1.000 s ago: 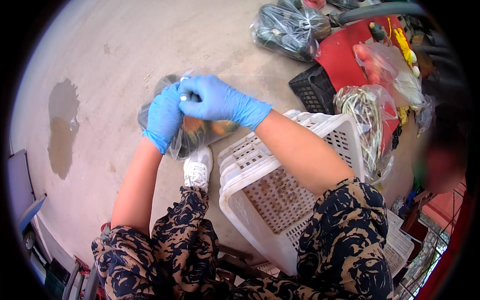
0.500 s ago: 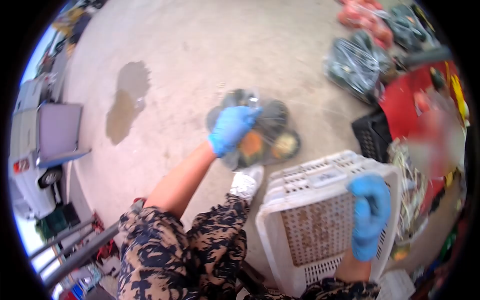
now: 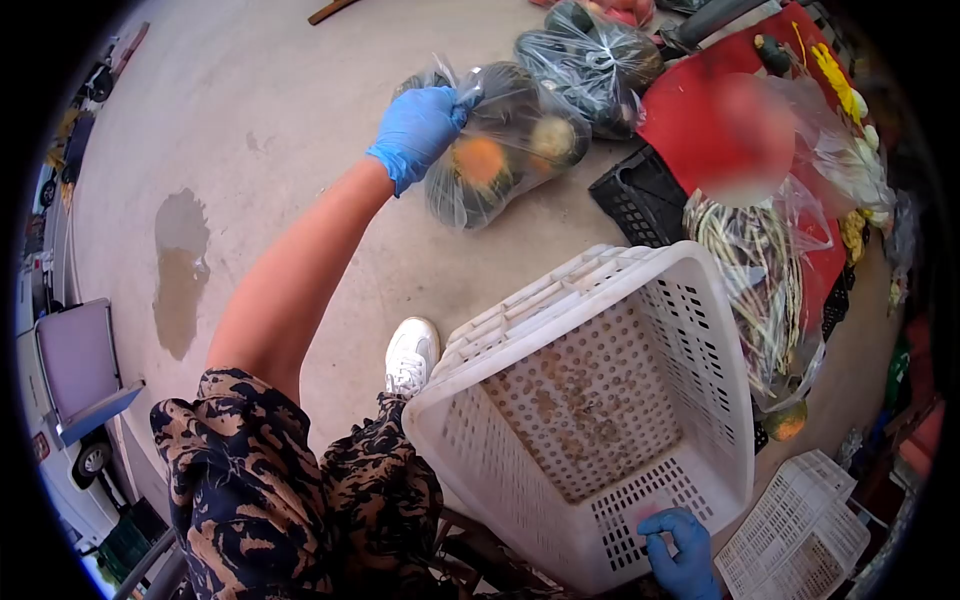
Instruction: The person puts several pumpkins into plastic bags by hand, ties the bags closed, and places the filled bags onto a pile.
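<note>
My left hand [image 3: 420, 130], in a blue glove, is closed on the gathered top of a clear plastic bag of pumpkins [image 3: 510, 150]. Dark green skins and orange and pale patches show through the plastic. Close by on the right is a white perforated plastic crate [image 3: 570, 330], its opening facing me and its inner base stained brown. My right hand [image 3: 682, 552], also gloved in blue, is at the crate's near lower side. Its fingers are loosely bent, with thumb and forefinger apart and nothing visible between them.
More bagged dark green pumpkins [image 3: 590, 65] lie behind. A black crate [image 3: 640, 200], a red sheet [image 3: 690, 110] and a bag of long pale beans [image 3: 750, 280] line the right. A white basket [image 3: 800, 530] sits lower right; a parked vehicle [image 3: 75, 460] stands left.
My left hand has carried the bag forward, away from my shoe. My right hand has moved from the crate's right side down to its near side. The view has shifted.
</note>
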Demonstrator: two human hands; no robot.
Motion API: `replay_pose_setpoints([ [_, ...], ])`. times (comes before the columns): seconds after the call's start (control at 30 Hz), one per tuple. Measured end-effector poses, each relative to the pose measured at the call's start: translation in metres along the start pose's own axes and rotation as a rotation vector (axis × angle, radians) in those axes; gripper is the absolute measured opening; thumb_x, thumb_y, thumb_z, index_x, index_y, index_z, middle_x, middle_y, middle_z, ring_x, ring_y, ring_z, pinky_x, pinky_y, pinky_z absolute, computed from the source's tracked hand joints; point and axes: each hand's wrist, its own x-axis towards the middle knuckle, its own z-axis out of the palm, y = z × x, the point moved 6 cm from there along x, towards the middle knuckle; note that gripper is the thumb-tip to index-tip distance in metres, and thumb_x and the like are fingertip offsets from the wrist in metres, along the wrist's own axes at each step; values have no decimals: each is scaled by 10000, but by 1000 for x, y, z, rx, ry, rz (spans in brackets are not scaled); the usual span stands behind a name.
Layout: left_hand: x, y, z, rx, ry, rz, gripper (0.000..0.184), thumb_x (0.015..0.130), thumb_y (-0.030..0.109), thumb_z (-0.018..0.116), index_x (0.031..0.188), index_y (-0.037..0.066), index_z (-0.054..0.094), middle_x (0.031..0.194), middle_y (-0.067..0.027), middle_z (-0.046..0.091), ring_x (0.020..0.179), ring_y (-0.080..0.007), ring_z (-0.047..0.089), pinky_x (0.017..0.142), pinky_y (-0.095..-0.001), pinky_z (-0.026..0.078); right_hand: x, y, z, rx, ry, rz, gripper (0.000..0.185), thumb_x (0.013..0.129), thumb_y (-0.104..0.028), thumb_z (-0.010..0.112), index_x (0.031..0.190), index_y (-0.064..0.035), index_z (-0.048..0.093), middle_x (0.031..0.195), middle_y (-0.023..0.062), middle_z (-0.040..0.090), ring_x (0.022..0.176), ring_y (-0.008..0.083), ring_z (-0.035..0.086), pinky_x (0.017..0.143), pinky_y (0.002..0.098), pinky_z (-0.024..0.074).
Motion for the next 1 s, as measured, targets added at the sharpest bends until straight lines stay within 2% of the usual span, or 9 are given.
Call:
replay_pose_setpoints([
  [0.23,26,14,40,-173,96,-154,379,889,358,425,852,27,606,760,-179,595,715,-351,555,683,-402,432,-11,-3,39,107,162,-101,99,779,-25,527,869,-12,569,867,136,562,793,248,530,720,329,422],
  [0.37,1,31,29,101,274,175,175,832,200,511,928,83,599,915,-148,584,859,-336,538,762,-399,430,-7,5,65,-70,152,-229,96,787,-103,546,866,-48,559,835,115,558,774,256,527,717,346,424],
  [0.5,-54,22,7,-38,285,137,174,816,138,527,950,75,618,948,-182,584,881,-354,539,782,-403,434,-34,27,69,-119,207,-238,118,751,-109,574,860,-66,561,812,105,565,764,282,528,695,362,428],
  [0.53,-73,10,6,-150,34,-4,165,818,125,534,934,55,629,1008,-212,576,925,-361,543,809,-392,434,-42,39,72,-123,229,-239,118,756,-134,566,852,-66,559,803,112,563,768,274,536,692,372,430],
  [0.7,-225,-15,-71,-38,-46,-122,184,823,109,556,977,34,624,1170,-210,516,1145,-286,461,941,-337,364,-93,64,63,-301,331,-236,186,757,-188,571,903,-73,579,802,110,564,770,283,535,736,377,425],
  [0.83,-298,-74,-135,-512,-27,-452,253,866,145,514,1072,15,584,1185,-135,529,1126,-212,476,942,-348,354,-137,115,24,-309,883,-84,372,708,-239,613,1015,-49,522,972,146,524,901,313,504,753,404,414],
  [0.9,-301,0,-202,-740,89,-590,319,880,174,491,1151,8,520,1180,-100,528,1103,-195,482,946,-358,346,-167,150,11,-334,1203,121,425,679,-251,656,1003,-17,511,955,174,527,866,334,517,752,408,437],
  [0.97,-298,100,-265,-834,111,-344,369,889,201,475,1211,21,462,1200,-89,510,1107,-186,474,950,-360,336,-170,210,27,-102,1242,393,430,700,-267,664,982,16,507,920,182,546,872,307,553,726,406,462],
  [1.0,-298,132,-288,-831,116,-274,373,875,197,491,1207,29,472,1223,-87,488,1123,-179,458,955,-357,328,-156,242,55,312,1104,350,457,712,-279,663,1000,38,505,921,181,564,877,285,565,723,397,467],
])
